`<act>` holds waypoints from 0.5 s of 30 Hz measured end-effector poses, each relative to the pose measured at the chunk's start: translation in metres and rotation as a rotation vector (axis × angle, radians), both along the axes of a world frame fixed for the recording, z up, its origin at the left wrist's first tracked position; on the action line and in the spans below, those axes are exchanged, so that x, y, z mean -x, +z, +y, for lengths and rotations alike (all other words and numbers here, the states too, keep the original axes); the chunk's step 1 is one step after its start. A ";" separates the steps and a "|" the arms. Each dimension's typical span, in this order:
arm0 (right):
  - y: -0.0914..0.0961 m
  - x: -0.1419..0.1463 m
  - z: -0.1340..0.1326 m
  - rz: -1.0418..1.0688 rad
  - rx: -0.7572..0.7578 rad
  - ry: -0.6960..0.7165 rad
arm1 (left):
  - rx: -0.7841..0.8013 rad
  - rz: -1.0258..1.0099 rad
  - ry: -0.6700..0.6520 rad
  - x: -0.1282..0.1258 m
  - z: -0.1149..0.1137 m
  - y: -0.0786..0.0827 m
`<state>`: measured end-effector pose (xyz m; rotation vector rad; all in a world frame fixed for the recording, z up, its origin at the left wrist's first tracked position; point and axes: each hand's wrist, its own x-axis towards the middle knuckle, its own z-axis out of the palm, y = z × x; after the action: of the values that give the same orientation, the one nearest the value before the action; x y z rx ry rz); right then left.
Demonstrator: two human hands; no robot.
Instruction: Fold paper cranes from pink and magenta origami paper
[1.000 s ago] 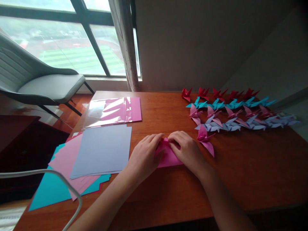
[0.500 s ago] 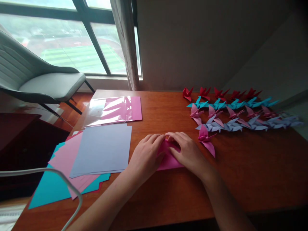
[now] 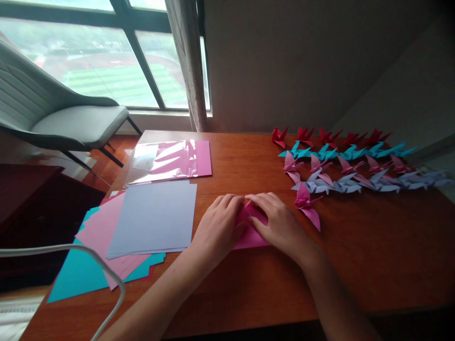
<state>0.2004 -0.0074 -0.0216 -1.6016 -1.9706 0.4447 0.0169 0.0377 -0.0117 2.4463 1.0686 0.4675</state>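
A bright pink sheet of origami paper [image 3: 251, 237] lies on the table between my hands, partly folded, its far edge covered by fingers. My left hand [image 3: 221, 219] grips its left side, fingers curled over the far edge. On the other side my right hand [image 3: 275, 215] pinches the paper, its thumb on the upper face and fingertips meeting the left ones at the far end. Just right of my right hand stands a finished paper crane [image 3: 307, 206] in the same pink.
Rows of red, turquoise, light pink and lavender cranes [image 3: 348, 154] stand at the back right. At left lie lavender sheets [image 3: 152, 220] over pink and turquoise ones, with a plastic sleeve of pink paper [image 3: 167, 161] behind. A white cable [image 3: 94, 258] crosses the lower left; a chair [image 3: 78, 125] stands beyond.
The view has shifted slightly. Both hands stay on the pink paper in nearly the same pose, and a little more of its raised fold shows between the fingers.
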 end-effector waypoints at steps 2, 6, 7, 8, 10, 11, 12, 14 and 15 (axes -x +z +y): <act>0.001 0.000 0.000 0.008 0.004 0.008 | -0.006 0.000 -0.005 0.001 0.000 0.000; 0.002 -0.001 0.000 0.019 -0.002 0.032 | -0.016 0.007 -0.004 0.002 0.000 -0.001; 0.001 -0.001 0.001 0.023 -0.008 0.036 | -0.015 0.010 -0.003 0.002 0.000 -0.001; 0.001 -0.001 0.001 0.027 -0.012 0.039 | -0.015 0.011 -0.001 0.001 0.000 0.000; 0.000 -0.001 0.001 0.036 -0.019 0.038 | -0.013 0.013 0.003 0.001 0.000 0.000; 0.000 -0.001 0.002 0.038 -0.019 0.035 | -0.012 0.013 0.006 0.000 0.000 0.000; 0.000 -0.001 0.001 0.038 -0.014 0.032 | -0.009 0.014 0.007 0.000 0.000 0.001; 0.002 0.000 0.001 0.034 0.002 0.023 | -0.005 0.016 0.007 0.000 0.000 0.001; 0.003 0.001 0.000 0.035 0.010 0.020 | -0.005 0.018 0.005 0.000 0.000 0.001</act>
<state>0.1993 -0.0069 -0.0183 -1.5711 -1.9633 0.4876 0.0172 0.0375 -0.0108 2.4568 1.0823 0.4513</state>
